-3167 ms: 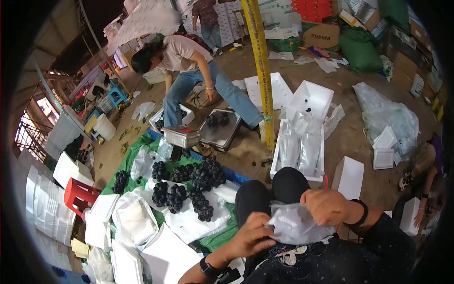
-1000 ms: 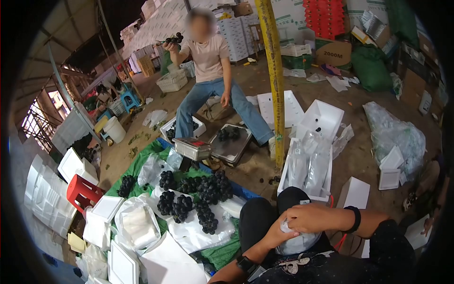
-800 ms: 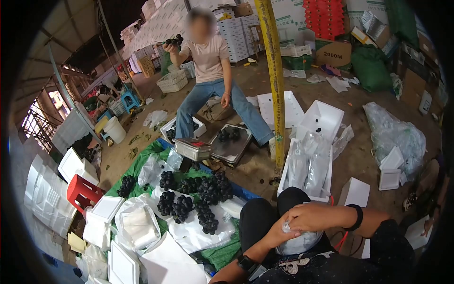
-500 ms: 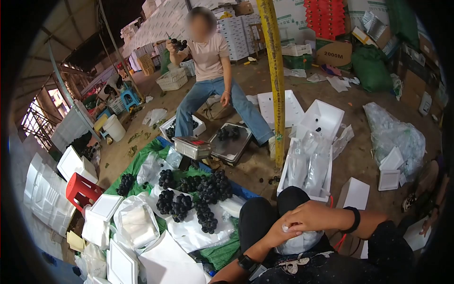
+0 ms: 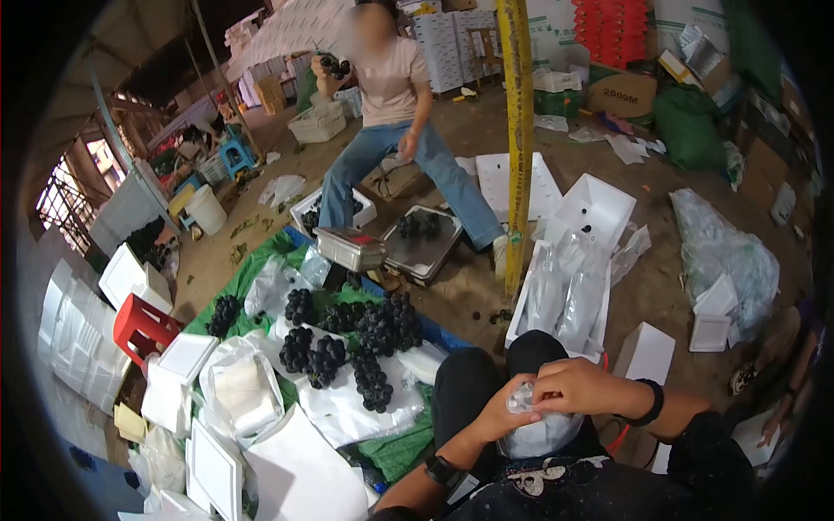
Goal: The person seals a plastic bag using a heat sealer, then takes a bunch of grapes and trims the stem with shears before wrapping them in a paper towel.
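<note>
A puffed-out clear plastic bag [image 5: 540, 437] rests in my lap; what it contains is hard to make out. My left hand [image 5: 504, 413] wraps around the bag's gathered neck from the left. From the other side, the bent fingers of my right hand [image 5: 560, 385] pinch the top of the same bag, touching the left hand's fingertips. To the left of my knees, several bunches of dark grapes [image 5: 388, 326] lie on clear plastic sheets [image 5: 369, 423] over a green cloth [image 5: 401, 455].
An open white foam box [image 5: 599, 208] with wrapped clear bags [image 5: 580, 304] stands beyond my knees, beside a yellow pole [image 5: 519, 130]. Opposite, a seated person [image 5: 395, 95] holds grapes near a scale [image 5: 424, 247]. Foam lids [image 5: 215, 478] and a red stool [image 5: 143, 328] are at left.
My hands have shifted slightly on the bag's neck, and the fingers have drawn apart a little, showing more clear plastic between them. The view has tilted slightly downward.
</note>
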Demonstrator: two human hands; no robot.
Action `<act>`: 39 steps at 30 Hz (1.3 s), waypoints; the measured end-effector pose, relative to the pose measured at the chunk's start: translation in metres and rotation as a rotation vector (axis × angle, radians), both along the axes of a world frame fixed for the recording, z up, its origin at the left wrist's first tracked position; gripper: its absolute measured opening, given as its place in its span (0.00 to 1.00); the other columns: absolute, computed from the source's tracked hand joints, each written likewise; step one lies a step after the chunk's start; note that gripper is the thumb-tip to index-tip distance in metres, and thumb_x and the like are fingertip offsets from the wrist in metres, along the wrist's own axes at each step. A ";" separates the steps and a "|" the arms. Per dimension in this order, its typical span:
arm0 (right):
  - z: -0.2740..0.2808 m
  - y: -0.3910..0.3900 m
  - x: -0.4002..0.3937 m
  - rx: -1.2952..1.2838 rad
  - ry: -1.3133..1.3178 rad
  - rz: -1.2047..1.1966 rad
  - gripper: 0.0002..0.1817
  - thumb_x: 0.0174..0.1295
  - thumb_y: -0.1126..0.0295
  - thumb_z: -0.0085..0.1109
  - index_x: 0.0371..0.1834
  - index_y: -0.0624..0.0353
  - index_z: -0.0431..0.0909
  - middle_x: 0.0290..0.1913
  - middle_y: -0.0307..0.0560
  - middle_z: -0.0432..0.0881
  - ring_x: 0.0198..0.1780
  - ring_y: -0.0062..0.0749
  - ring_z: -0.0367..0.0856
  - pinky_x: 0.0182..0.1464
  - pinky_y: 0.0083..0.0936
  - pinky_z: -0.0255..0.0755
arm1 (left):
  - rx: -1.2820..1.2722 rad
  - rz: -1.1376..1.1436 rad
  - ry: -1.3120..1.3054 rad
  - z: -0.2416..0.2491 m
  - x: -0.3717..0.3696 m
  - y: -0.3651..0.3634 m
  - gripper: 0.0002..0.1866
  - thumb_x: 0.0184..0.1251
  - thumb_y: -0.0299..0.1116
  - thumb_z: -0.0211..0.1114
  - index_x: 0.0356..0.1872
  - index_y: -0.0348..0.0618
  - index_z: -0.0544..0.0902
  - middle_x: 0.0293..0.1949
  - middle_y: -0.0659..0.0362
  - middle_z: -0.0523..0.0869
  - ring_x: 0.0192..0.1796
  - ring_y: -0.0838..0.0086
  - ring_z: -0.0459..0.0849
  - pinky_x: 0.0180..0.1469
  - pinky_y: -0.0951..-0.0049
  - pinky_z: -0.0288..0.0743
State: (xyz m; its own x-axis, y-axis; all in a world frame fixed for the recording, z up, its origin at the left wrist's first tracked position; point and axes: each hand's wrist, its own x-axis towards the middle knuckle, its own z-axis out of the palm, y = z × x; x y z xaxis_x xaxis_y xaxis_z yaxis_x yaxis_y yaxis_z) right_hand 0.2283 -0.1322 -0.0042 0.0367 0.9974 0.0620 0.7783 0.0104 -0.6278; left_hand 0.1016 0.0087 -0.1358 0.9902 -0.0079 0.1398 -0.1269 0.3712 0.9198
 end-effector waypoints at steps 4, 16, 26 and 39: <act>-0.019 0.000 -0.010 0.198 -0.170 0.070 0.08 0.56 0.65 0.63 0.37 0.53 0.82 0.35 0.42 0.79 0.39 0.40 0.80 0.41 0.31 0.75 | -0.003 -0.011 0.001 0.005 0.003 -0.005 0.34 0.52 0.28 0.77 0.60 0.42 0.69 0.50 0.63 0.76 0.54 0.80 0.73 0.57 0.77 0.67; 0.015 -0.015 -0.024 0.076 -0.164 -0.074 0.12 0.53 0.66 0.69 0.40 0.54 0.82 0.40 0.43 0.81 0.44 0.40 0.78 0.45 0.33 0.74 | 0.094 0.058 0.037 0.013 0.001 0.002 0.23 0.58 0.31 0.74 0.53 0.39 0.76 0.46 0.62 0.79 0.50 0.81 0.75 0.56 0.77 0.69; -0.008 -0.014 -0.030 0.147 0.090 -0.520 0.13 0.56 0.72 0.64 0.44 0.62 0.79 0.48 0.49 0.78 0.51 0.43 0.79 0.50 0.33 0.74 | 0.231 0.129 -0.149 0.015 0.000 0.002 0.18 0.60 0.32 0.72 0.49 0.37 0.79 0.46 0.57 0.79 0.53 0.73 0.77 0.58 0.74 0.67; -0.012 -0.009 -0.024 0.208 -0.112 -0.496 0.05 0.56 0.74 0.61 0.27 0.63 0.77 0.25 0.51 0.75 0.29 0.47 0.76 0.31 0.34 0.67 | 0.091 0.206 -0.093 0.024 0.001 -0.003 0.17 0.64 0.32 0.67 0.51 0.36 0.79 0.48 0.57 0.83 0.51 0.75 0.79 0.56 0.74 0.70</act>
State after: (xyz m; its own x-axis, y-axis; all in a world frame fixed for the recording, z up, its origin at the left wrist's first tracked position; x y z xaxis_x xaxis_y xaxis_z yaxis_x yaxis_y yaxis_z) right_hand 0.2047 -0.1411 -0.0165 0.4809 0.8288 0.2862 0.7834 -0.2596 -0.5647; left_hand 0.1030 0.0055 -0.1120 0.9550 0.1763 0.2384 -0.2771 0.2447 0.9291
